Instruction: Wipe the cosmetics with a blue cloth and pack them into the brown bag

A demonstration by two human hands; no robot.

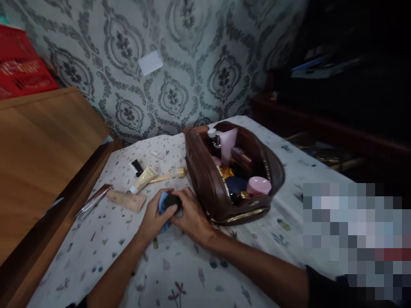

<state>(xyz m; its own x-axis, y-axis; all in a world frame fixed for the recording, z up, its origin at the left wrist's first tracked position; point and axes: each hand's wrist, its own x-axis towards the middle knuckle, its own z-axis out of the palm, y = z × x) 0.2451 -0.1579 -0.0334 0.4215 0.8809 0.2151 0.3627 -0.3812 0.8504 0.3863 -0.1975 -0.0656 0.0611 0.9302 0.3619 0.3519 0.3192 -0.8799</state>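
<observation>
My left hand [155, 218] is closed around a light blue cloth [163, 204] and the side of a small dark round item [172, 205]. From the right, my right hand [191, 216] grips the same dark item, its fingers over the top. Just beyond my right hand stands an open brown zip bag [205, 179]. Inside it are a pink tube [228, 145], a white-capped bottle [212, 133], a pink round jar [258, 185] and a dark blue item [235, 187]. A beige tube [126, 200] lies left of my left hand.
A cream tube [144, 179], a black-and-white tube [136, 167], a yellow-capped item [179, 172] and a shiny slim packet [94, 200] lie on the patterned cloth [180, 269]. Wooden furniture [48, 158] borders the left; dark shelving [337, 128] stands at right.
</observation>
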